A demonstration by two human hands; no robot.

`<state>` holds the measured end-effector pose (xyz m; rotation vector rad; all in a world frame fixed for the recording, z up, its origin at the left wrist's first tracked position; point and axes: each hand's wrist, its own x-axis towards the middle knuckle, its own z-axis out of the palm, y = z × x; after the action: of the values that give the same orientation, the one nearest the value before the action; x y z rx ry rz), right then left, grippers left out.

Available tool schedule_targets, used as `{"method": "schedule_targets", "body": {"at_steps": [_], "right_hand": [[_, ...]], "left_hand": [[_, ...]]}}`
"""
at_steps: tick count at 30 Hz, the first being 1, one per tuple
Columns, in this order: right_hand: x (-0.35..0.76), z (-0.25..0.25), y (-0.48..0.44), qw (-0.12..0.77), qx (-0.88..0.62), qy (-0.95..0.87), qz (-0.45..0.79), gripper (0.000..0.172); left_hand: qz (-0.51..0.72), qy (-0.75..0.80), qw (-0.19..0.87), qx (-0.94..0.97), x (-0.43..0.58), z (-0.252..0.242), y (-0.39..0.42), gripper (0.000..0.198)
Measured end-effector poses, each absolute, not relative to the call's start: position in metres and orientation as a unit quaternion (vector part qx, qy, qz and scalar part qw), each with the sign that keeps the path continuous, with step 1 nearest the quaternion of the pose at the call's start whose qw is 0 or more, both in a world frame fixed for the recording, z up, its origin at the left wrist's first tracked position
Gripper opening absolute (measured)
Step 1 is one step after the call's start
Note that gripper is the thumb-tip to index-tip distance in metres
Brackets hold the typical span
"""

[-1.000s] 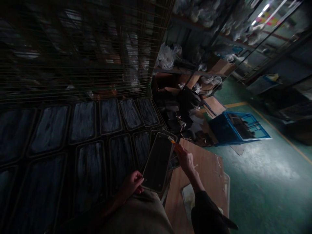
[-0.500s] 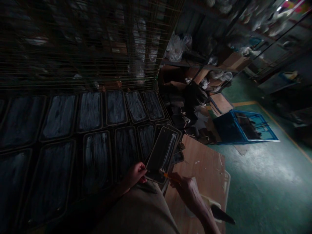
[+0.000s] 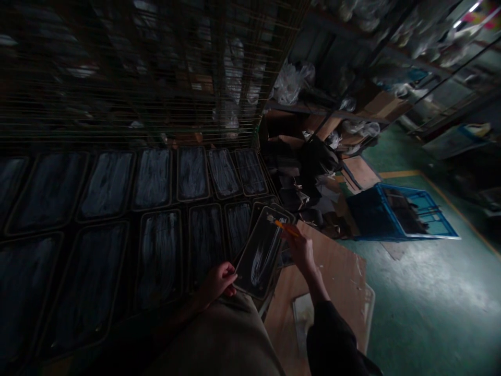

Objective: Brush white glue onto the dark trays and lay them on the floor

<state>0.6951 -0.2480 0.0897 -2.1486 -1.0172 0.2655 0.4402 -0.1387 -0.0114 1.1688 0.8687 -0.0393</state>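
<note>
Rightward, a blue crate (image 3: 365, 215) on the floor (image 3: 434, 297) contains dark pieces (image 3: 405, 210); the dark panel (image 3: 250, 250) lies between both hands, its lower-left edge pinched by the left hand (image 3: 219, 283); the right hand (image 3: 300, 249) grips the brush (image 3: 279, 224) at the panel's upper end; streaked panels (image 3: 159, 256) lie leftward, and the right arm partly hides a pale tray (image 3: 302, 316) on the tabletop (image 3: 336, 266)

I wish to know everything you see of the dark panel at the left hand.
The dark panel is a flat, rounded rectangle with a paler rim and small spots near its corners; its material is unclear. Whitish streaks cover part of it. It lies slanted, the left hand gripping its lower left edge; a brush seems to touch its upper end.
</note>
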Motion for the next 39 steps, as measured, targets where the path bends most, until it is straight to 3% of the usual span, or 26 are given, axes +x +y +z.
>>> {"method": "schedule_targets", "body": {"at_steps": [7, 15, 23, 25, 30, 34, 39], "right_hand": [[0.694, 0.079, -0.223, 0.309, -0.832, -0.454, 0.078, 0.035], [0.615, 0.078, -0.288, 0.32, -0.785, -0.465, 0.256, 0.029], [0.588, 0.08, -0.33, 0.419, -0.72, -0.334, 0.441, 0.026], [0.604, 0.081, -0.327, 0.433, -0.73, -0.327, 0.416, 0.026], [0.658, 0.079, -0.307, 0.452, -0.806, -0.311, 0.22, 0.032], [0.688, 0.08, -0.281, 0.414, -0.847, -0.321, 0.088, 0.033], [0.704, 0.073, -0.248, 0.354, -0.85, -0.387, 0.045, 0.035]], "left_hand": [[-0.018, 0.405, 0.74, 0.536, 0.441, -0.006, -0.138, 0.028], [-0.017, 0.407, 0.751, 0.52, 0.441, -0.009, -0.139, 0.029], [-0.012, 0.396, 0.76, 0.515, 0.439, -0.013, -0.138, 0.033], [-0.019, 0.391, 0.757, 0.524, 0.439, -0.013, -0.137, 0.029], [-0.025, 0.405, 0.729, 0.551, 0.441, -0.009, -0.137, 0.024], [-0.019, 0.42, 0.73, 0.539, 0.443, -0.004, -0.138, 0.026], [-0.014, 0.42, 0.729, 0.54, 0.443, -0.008, -0.14, 0.024]]}}
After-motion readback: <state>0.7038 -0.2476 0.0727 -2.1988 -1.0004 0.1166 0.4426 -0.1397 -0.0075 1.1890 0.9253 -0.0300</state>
